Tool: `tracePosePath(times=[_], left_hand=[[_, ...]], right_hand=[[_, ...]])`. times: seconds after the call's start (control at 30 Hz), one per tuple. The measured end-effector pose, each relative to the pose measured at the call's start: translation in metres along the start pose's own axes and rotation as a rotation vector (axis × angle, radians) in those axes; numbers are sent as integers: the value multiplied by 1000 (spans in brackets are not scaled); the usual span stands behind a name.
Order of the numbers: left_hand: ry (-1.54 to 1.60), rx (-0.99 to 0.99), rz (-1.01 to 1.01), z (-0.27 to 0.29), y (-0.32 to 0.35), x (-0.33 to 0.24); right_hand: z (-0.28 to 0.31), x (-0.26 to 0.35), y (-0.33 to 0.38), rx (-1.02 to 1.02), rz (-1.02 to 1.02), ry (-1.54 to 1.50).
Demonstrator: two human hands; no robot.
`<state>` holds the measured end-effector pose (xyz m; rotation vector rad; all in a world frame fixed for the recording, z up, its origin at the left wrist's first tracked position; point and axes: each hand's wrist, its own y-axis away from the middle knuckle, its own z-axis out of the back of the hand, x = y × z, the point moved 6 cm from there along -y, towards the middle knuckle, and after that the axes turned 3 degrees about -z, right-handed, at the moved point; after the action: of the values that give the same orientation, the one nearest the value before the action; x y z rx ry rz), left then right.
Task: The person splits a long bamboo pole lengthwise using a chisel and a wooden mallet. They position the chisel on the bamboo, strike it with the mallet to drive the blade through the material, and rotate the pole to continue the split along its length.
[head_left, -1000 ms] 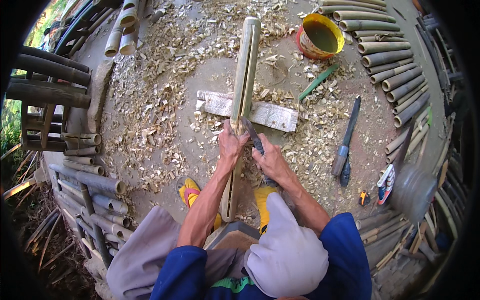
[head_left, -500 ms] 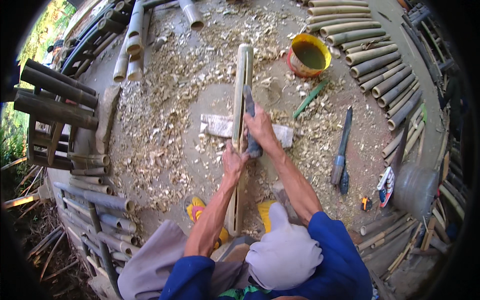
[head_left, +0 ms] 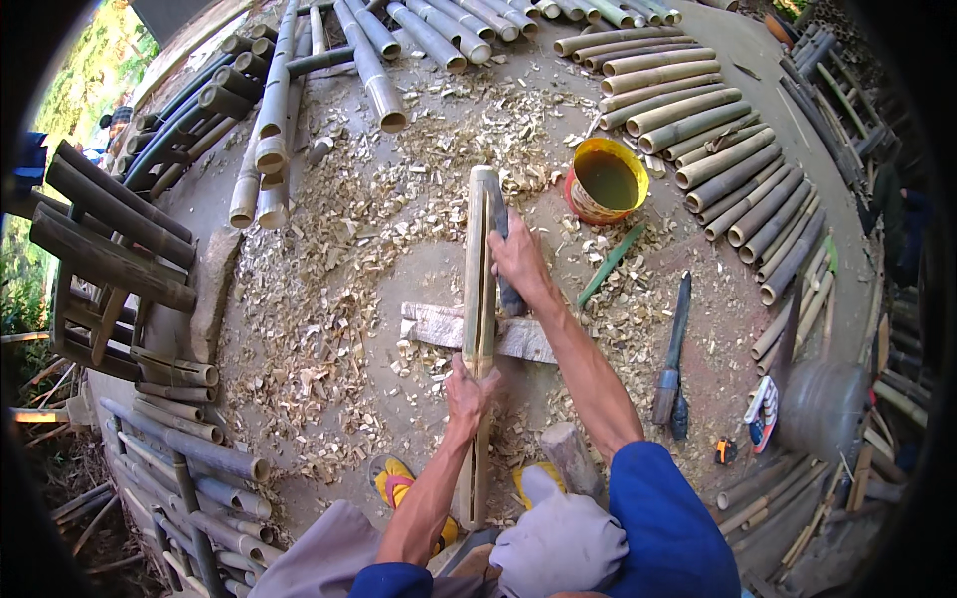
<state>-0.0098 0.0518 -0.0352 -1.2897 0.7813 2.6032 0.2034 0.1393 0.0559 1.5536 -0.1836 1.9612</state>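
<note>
A long pale bamboo pole (head_left: 479, 269) with a slit along its length lies away from me, resting across a flat wooden block (head_left: 435, 325). My left hand (head_left: 467, 392) grips the pole near its middle. My right hand (head_left: 518, 261) is further up, closed on the dark handle of a knife (head_left: 508, 291) whose blade lies against the right side of the pole near its far end. Wood shavings (head_left: 329, 299) cover the ground around the pole.
A yellow and red bucket (head_left: 604, 181) stands right of the pole's tip. A green bamboo strip (head_left: 610, 264), a large dark-bladed knife (head_left: 672, 351) and a small brush lie to the right. Cut bamboo poles (head_left: 698, 140) are stacked all around. A short log (head_left: 571, 453) stands by my feet.
My right hand has slid the knife along the pole away from me, from beside my left hand to near the far end. My left hand stays on the pole.
</note>
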Motion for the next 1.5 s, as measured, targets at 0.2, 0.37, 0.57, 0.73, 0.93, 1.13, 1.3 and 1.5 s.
tracePosePath(times=[0.2,0.37,0.57,0.73,0.93,1.13,1.3,1.5], left_hand=[[142,-94,-257,14,-4,3],[414,-117,-172,88,-5,-67],[1491,283,-530,203,34,-186],[1322,616,32,158,42,-101],[913,424,20,20,45,-19],[903,209,88,-26,34,50],[916,319,75,-24,19,78],[205,-214,-245,-10,48,14]], right_hand=[[-9,-44,111,68,-78,-290],[41,-58,204,-62,-219,-328],[88,-31,235,-206,-93,-375],[93,-27,245,-230,-50,-277],[69,-52,255,-125,-65,-248],[31,-73,257,86,-79,59],[2,-76,246,230,24,275],[0,-97,247,257,66,321]])
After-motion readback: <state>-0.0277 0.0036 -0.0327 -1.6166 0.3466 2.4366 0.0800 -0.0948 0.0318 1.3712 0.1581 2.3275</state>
